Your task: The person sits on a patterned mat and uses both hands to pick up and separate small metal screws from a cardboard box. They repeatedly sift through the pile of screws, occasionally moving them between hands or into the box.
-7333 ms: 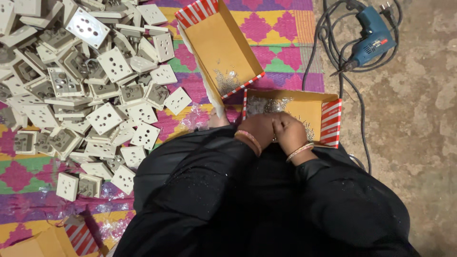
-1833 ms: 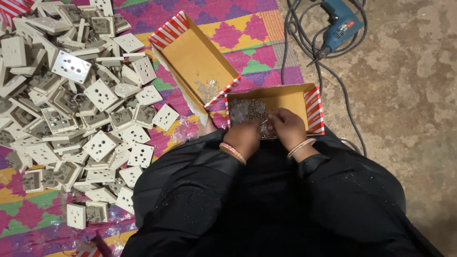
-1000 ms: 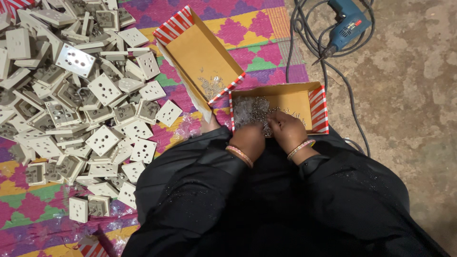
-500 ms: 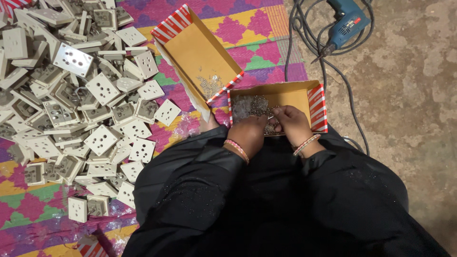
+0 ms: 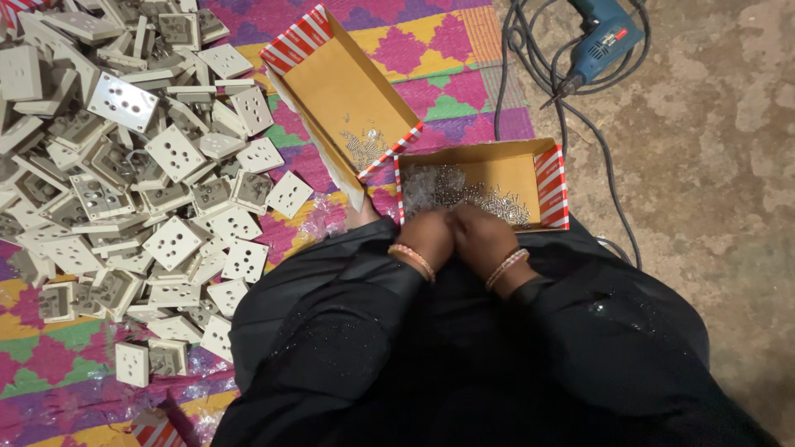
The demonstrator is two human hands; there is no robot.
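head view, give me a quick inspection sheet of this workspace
Surface: patterned mat in pink, yellow and green, on bare ground.
Job's things: open box holding small metal screws; second box with a few screws.
Clutter: heap of white socket plates on the mat.
Hands: left hand and right hand close together at the box's near edge; grip not clear.
Cables: dark cord looped from the blue drill.
Surroundings: nothing seen.
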